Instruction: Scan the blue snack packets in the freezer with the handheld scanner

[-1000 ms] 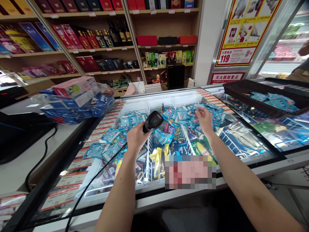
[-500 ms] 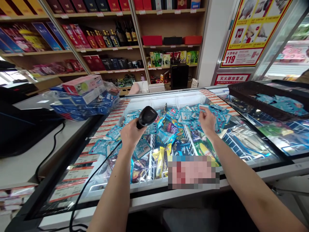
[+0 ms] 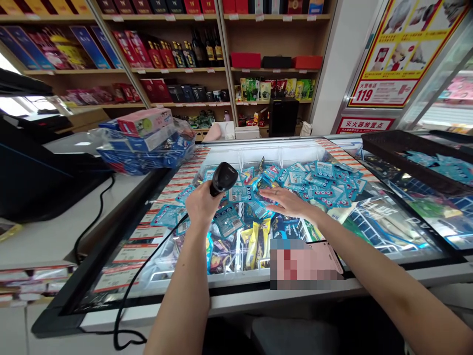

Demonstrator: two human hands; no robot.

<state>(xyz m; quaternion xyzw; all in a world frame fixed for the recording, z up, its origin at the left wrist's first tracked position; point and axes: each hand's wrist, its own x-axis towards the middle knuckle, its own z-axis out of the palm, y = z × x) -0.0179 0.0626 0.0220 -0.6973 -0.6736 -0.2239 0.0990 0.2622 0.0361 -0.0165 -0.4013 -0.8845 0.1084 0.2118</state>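
Observation:
My left hand is wrapped round the handle of a black barcode scanner, its head pointing away over the chest freezer. A black cord trails from it down the left side. My right hand reaches leftward over the middle, its fingers stretched out and holding nothing that I can see. Beneath the fingertips are small blue packets, and one blue packet lies between them and the scanner. More blue packets are heaped to the right, and another blue packet lies below the scanner.
Wrapped ice creams in yellow wrappers show inside the freezer. A partly blurred phone rests at its near edge. Stacked boxes in plastic stand left, a dark basket of blue packets right. Stocked shelves line the back.
My right hand has moved left from the right-hand heap of packets to the middle, its fingers now extended. My left hand keeps the scanner in place. The view has turned slightly left.

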